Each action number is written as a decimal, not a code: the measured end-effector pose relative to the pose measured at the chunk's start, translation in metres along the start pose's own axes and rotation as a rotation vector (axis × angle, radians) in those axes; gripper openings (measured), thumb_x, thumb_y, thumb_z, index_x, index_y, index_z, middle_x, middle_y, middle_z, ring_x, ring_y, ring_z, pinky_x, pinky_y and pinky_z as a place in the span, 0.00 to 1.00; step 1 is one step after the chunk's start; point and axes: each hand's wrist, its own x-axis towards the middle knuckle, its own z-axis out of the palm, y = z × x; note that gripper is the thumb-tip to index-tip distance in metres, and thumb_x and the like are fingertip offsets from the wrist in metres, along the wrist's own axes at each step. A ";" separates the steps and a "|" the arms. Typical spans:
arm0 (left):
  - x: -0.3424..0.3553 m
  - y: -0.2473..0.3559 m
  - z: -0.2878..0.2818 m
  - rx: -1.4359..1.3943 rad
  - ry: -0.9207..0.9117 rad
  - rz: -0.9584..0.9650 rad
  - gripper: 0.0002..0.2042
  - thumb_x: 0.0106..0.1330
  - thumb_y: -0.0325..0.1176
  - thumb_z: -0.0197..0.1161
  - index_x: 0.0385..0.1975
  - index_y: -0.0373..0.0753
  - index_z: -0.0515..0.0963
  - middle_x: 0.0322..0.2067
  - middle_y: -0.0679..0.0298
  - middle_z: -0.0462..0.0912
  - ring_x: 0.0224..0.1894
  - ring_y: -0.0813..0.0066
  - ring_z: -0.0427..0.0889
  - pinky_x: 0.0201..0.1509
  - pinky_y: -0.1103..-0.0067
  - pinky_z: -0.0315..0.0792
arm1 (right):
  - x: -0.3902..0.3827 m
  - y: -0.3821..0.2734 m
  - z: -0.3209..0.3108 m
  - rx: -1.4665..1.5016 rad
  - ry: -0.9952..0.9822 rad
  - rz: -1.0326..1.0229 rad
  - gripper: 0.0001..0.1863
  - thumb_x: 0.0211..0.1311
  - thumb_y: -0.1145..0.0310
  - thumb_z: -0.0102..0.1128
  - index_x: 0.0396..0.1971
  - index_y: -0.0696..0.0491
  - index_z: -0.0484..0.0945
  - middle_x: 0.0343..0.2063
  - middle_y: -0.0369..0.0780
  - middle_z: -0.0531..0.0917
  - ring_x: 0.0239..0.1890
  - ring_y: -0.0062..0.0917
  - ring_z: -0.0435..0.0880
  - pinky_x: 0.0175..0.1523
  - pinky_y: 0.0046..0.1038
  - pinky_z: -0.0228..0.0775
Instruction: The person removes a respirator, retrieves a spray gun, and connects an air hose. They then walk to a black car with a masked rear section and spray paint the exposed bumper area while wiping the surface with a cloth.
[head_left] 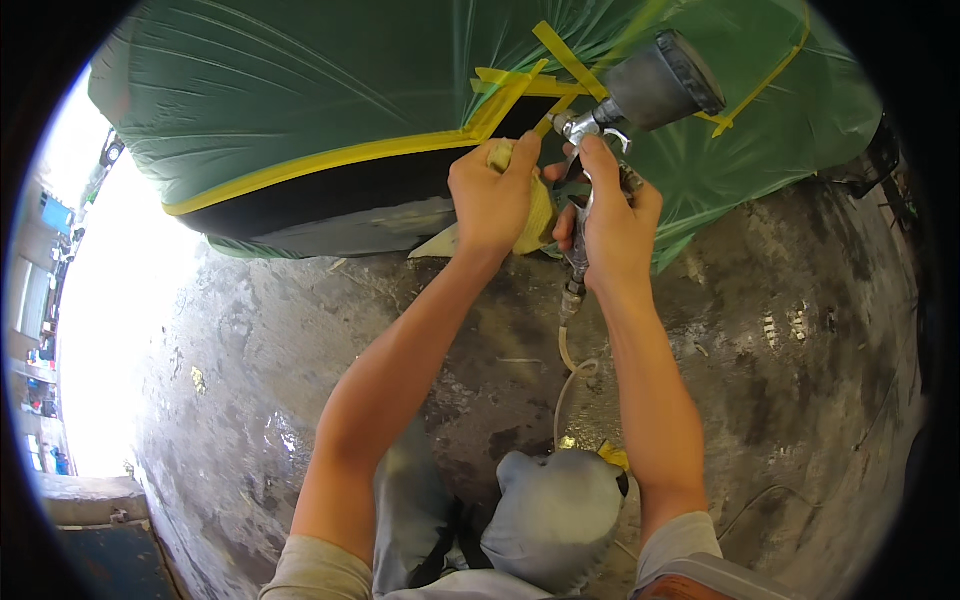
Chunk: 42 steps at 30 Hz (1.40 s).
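My left hand [492, 197] grips a pale yellow cloth [540, 215] and presses it against the dark exposed panel [330, 190] of a car body. My right hand [612, 215] is closed around the handle of a metal spray gun [600, 125], whose grey cup [662, 82] points up and to the right. The gun's nozzle sits just right of the cloth. A thin hose [566, 375] hangs down from the gun's handle. Green masking film [300, 80] covers the car, edged with yellow tape [330, 157] around the exposed panel.
Stained, wet-looking concrete floor [780, 360] lies below the car. My knees in grey trousers [555, 515] are at the bottom centre. A bright open street [100, 300] shows at the left, with a dark box-like object [100, 540] at the lower left.
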 end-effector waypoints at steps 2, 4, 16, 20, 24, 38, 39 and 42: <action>0.006 0.008 0.011 -0.033 0.019 -0.023 0.15 0.69 0.38 0.67 0.28 0.29 0.82 0.21 0.67 0.80 0.20 0.83 0.74 0.25 0.82 0.68 | 0.000 0.000 -0.001 -0.015 -0.002 -0.008 0.24 0.67 0.51 0.64 0.42 0.61 0.82 0.30 0.41 0.86 0.11 0.19 0.73 0.15 0.23 0.60; 0.009 0.014 0.018 -0.062 0.048 -0.044 0.16 0.69 0.39 0.67 0.27 0.29 0.82 0.21 0.67 0.80 0.20 0.83 0.75 0.24 0.82 0.68 | 0.000 -0.001 -0.001 -0.029 -0.010 -0.034 0.24 0.68 0.51 0.63 0.41 0.61 0.82 0.30 0.40 0.86 0.11 0.19 0.73 0.15 0.23 0.60; 0.013 0.018 0.027 0.020 0.148 0.075 0.20 0.71 0.43 0.64 0.26 0.29 0.83 0.18 0.65 0.80 0.18 0.82 0.75 0.23 0.81 0.69 | 0.000 -0.006 0.000 -0.046 0.011 -0.039 0.24 0.69 0.51 0.62 0.41 0.62 0.82 0.30 0.40 0.86 0.11 0.19 0.73 0.15 0.23 0.60; 0.009 0.021 0.030 0.019 0.162 0.084 0.20 0.71 0.43 0.64 0.26 0.29 0.83 0.17 0.66 0.80 0.18 0.83 0.75 0.24 0.81 0.69 | -0.001 -0.007 -0.002 -0.061 0.004 -0.021 0.24 0.69 0.51 0.62 0.42 0.62 0.81 0.29 0.40 0.86 0.11 0.19 0.73 0.15 0.23 0.61; 0.009 0.020 0.031 0.070 0.190 0.117 0.20 0.71 0.42 0.63 0.25 0.29 0.83 0.16 0.66 0.79 0.17 0.83 0.73 0.23 0.80 0.68 | -0.001 -0.009 -0.004 -0.104 -0.002 -0.020 0.24 0.69 0.52 0.62 0.42 0.62 0.81 0.29 0.40 0.86 0.11 0.18 0.73 0.15 0.23 0.61; 0.013 0.006 0.051 0.014 0.178 0.195 0.22 0.75 0.37 0.60 0.16 0.33 0.72 0.10 0.70 0.70 0.12 0.85 0.62 0.17 0.79 0.58 | -0.010 -0.026 -0.014 -0.093 -0.005 -0.031 0.22 0.69 0.53 0.62 0.31 0.61 0.82 0.28 0.38 0.84 0.12 0.18 0.74 0.17 0.21 0.62; 0.014 0.005 0.052 0.045 0.193 0.218 0.23 0.75 0.37 0.60 0.15 0.33 0.72 0.10 0.70 0.70 0.11 0.85 0.61 0.16 0.79 0.58 | -0.010 -0.026 -0.015 -0.082 -0.003 -0.031 0.22 0.69 0.53 0.62 0.31 0.61 0.82 0.28 0.38 0.84 0.12 0.18 0.74 0.17 0.21 0.62; 0.016 0.002 0.051 0.113 0.106 0.215 0.23 0.74 0.37 0.61 0.14 0.34 0.72 0.09 0.69 0.70 0.11 0.85 0.62 0.16 0.79 0.59 | -0.011 -0.025 -0.016 -0.058 -0.003 -0.038 0.22 0.69 0.53 0.62 0.32 0.61 0.82 0.27 0.38 0.84 0.12 0.18 0.73 0.17 0.21 0.62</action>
